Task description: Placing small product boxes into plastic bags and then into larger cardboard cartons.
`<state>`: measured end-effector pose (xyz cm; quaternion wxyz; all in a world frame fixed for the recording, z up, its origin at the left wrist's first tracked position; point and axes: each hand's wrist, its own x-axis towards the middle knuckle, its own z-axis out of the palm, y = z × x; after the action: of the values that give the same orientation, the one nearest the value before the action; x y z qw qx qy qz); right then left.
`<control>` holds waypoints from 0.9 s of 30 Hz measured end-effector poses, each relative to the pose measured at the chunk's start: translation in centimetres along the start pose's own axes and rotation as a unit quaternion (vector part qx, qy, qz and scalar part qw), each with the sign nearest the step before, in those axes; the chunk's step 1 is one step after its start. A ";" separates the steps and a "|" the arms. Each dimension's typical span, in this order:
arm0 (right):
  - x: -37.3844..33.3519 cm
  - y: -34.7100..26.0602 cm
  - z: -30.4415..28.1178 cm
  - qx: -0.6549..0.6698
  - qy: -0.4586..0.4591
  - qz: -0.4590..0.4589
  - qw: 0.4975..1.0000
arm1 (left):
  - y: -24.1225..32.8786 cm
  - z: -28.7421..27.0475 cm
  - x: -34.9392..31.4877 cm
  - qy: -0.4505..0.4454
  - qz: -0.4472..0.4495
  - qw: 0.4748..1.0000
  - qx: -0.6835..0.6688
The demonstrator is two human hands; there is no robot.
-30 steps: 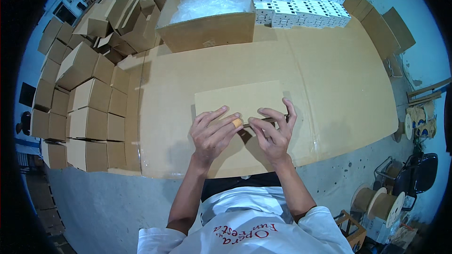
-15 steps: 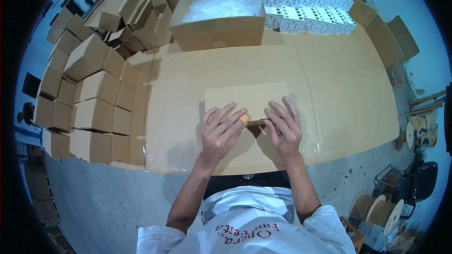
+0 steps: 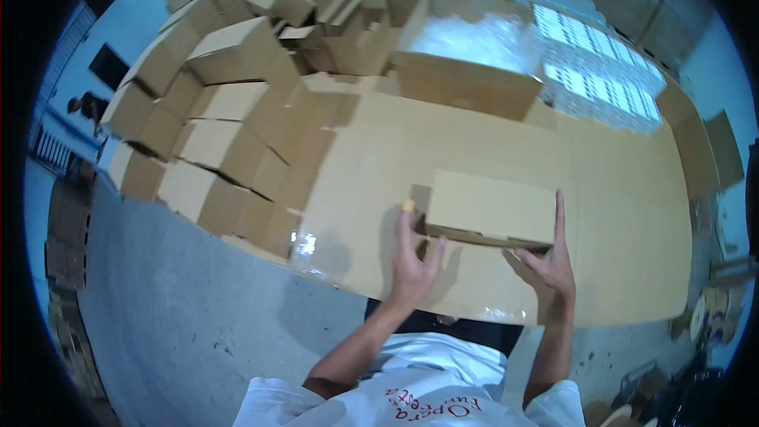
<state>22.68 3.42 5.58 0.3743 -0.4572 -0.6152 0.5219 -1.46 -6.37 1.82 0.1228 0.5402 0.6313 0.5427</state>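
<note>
A closed brown cardboard box (image 3: 492, 204) sits in front of me, its long front side toward me. My right hand (image 3: 556, 265) grips its right end, with a finger straight along the side and the thumb at the front lower edge. By the left end, my left hand (image 3: 414, 265) is open, fingers pointing away and thumb apart, close to the front corner. Whether that thumb touches the box I cannot tell. An orange finger cover (image 3: 409, 205) is on one left fingertip.
Brown cardboard boxes (image 3: 225, 142) are stacked along the left side. At the back, a large open carton (image 3: 470, 87) holds clear plastic bags (image 3: 474, 41). Stacked white patterned packs (image 3: 605, 95) stand right of it. Cardboard covers the table (image 3: 624, 245).
My view has turned, shifting the scene right and tilting it. Both hands have left the box's top: the right now grips its right end, the left is beside its left end.
</note>
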 end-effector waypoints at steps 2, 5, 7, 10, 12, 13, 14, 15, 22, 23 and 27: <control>-0.3 1.2 -0.3 -0.027 -0.017 -0.044 0.999 | 0.4 -0.5 -3.1 -0.067 -0.165 0.983 -0.038; -1.9 0.2 3.7 -0.094 -0.031 -0.085 0.991 | -1.4 -3.7 -4.7 -0.066 -0.155 0.985 0.031; -2.6 0.8 5.1 -0.148 -0.048 -0.096 0.983 | -2.5 -5.8 -4.9 -0.019 -0.129 0.991 0.022; -3.6 2.0 8.0 -0.154 -0.033 -0.143 0.977 | -2.4 -10.3 -4.4 -0.012 -0.160 0.987 0.024; -3.2 0.2 12.4 -0.093 -0.032 -0.140 0.985 | -3.4 -13.2 -3.3 0.010 -0.096 0.994 0.058; -3.5 -0.5 14.2 -0.040 -0.008 -0.122 0.992 | -3.4 -14.4 -2.7 0.018 -0.100 0.993 0.058; -3.0 -1.2 15.6 -0.043 -0.014 -0.125 0.991 | -2.9 -15.4 -1.9 0.069 -0.085 0.994 0.025; -1.9 -2.1 17.3 -0.069 -0.008 -0.177 0.982 | -2.4 -16.3 -0.9 0.119 -0.068 0.991 -0.009; 3.2 -13.5 32.4 0.050 -0.025 -0.317 0.947 | -6.6 -21.1 1.4 0.135 -0.010 0.988 0.073; 3.8 -15.1 34.6 0.080 -0.046 -0.319 0.943 | -8.4 -21.0 0.5 0.137 -0.010 0.988 0.074; 7.5 -19.1 39.4 0.055 -0.038 -0.313 0.947 | -10.7 -19.6 -1.0 0.059 -0.062 0.987 0.135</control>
<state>-19.84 -1.99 17.31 0.5198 -0.1997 -0.7115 0.4286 -21.50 -16.16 0.09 0.0451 0.4790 0.7369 0.4749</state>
